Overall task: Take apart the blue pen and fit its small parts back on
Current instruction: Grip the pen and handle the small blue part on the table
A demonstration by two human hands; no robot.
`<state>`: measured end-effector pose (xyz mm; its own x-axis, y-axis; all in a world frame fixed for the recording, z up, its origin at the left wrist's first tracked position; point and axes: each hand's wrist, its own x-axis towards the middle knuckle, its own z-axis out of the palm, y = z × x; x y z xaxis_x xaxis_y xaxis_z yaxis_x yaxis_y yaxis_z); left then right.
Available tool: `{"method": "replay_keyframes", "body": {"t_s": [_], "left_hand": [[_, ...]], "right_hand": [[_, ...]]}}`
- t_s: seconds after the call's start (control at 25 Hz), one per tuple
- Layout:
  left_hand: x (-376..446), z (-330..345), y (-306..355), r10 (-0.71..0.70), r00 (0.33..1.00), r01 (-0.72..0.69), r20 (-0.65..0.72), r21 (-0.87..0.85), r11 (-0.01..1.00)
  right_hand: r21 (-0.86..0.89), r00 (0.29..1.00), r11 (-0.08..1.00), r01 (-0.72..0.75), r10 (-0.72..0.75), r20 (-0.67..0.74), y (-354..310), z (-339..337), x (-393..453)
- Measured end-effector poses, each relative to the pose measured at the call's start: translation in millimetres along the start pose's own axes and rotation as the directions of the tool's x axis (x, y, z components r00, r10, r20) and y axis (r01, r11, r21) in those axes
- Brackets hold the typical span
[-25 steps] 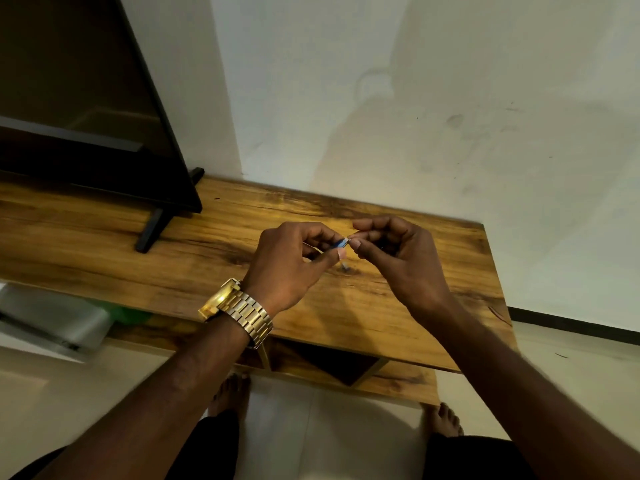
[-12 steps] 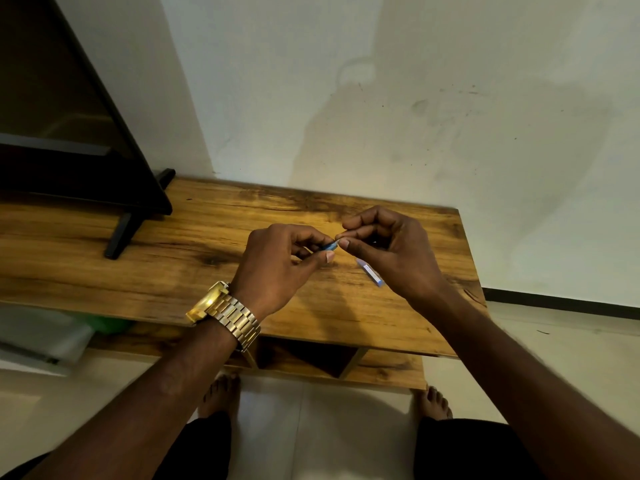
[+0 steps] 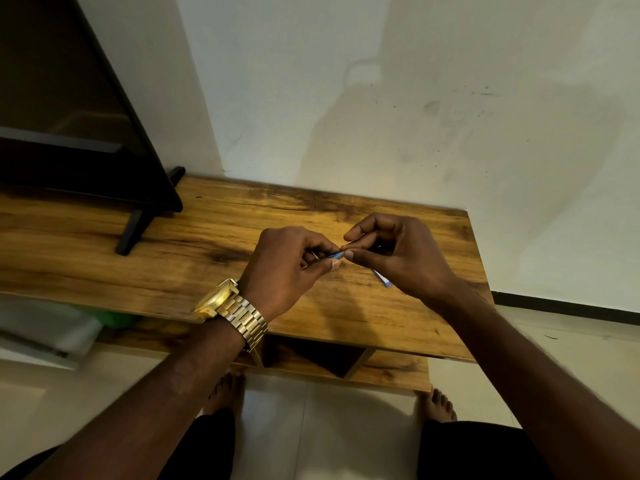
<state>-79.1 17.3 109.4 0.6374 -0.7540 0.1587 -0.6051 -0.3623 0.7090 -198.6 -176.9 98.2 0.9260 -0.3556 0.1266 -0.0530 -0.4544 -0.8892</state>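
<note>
Above the wooden TV stand, the left hand pinches a small blue pen part between thumb and forefinger. The right hand meets it, fingers curled round the blue pen barrel, whose end shows below the palm.

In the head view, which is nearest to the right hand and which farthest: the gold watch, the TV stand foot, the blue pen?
1. blue pen, held in the right hand.
2. gold watch, on the left wrist.
3. TV stand foot, far left on the table.
</note>
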Motion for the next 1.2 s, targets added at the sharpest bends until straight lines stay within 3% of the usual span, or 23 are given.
{"method": "replay_keyframes", "body": {"t_s": [0.16, 0.36, 0.52, 0.68, 1.2], "left_hand": [[-1.1, 0.7, -3.3, -0.002, 1.0, 0.001, -0.02, -0.006, 1.0], [0.9, -2.5, -7.1, -0.111, 0.988, 0.093, -0.107, -0.16, 0.983], [5.9, -17.2, -11.7, -0.248, 0.939, 0.164, -0.24, -0.324, 0.932], [5.5, -27.7, -15.8, -0.344, 0.903, 0.219, -0.258, -0.412, 0.884], [1.7, -27.6, -21.1, -0.322, 0.917, 0.226, -0.235, -0.359, 0.906]], "right_hand": [[0.037, 1.0, 0.999, -0.012, 0.011, 0.009, 0.2, 5.3, 0.8], [-0.218, 0.985, 0.966, 0.141, -0.16, -0.068, -10.8, 10.5, 3.8], [-0.327, 0.963, 0.944, -0.036, -0.054, -0.263, 6.2, 15.3, 19.1], [-0.578, 0.992, 0.808, -0.114, 0.056, -0.116, 42.7, 42.1, 31.2], [-0.719, 0.994, 0.69, -0.085, 0.109, -0.013, 65.6, 85.4, 54.7]]}}
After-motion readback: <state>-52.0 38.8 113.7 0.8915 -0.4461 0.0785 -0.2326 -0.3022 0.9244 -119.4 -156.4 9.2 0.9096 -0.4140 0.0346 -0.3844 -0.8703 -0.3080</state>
